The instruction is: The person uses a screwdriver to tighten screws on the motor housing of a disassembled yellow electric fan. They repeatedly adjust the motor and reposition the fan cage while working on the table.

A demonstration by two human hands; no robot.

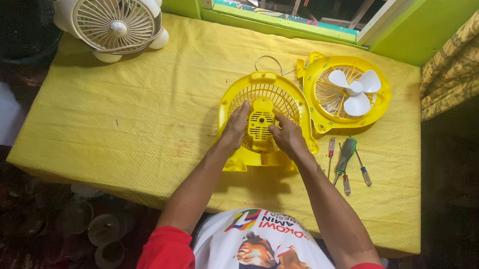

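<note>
Both hands are on a yellow fan housing [263, 119] lying flat near the middle of the table [139, 122], which has a yellow cloth over it. Left hand [234, 126] rests w/ fingers spread lightly along the left side of the round grille, thumb toward the centre. Right hand [287, 137] sits on the right side, fingertips pinching the small vented motor cover [261, 125] at the grille's centre. The housing's flat base points toward the person.

Just beside it, to the upper right & touching its rim, lies the other yellow fan half [346, 91] w/ white blades [356, 89] facing up. A thin wire [270, 61] loops behind the two parts. Right of the right hand, three screwdrivers [345, 159] lie close together on the cloth, one w/ a green handle. At the far left corner stands a white panda-shaped fan [110, 16], well apart from the rest.
</note>
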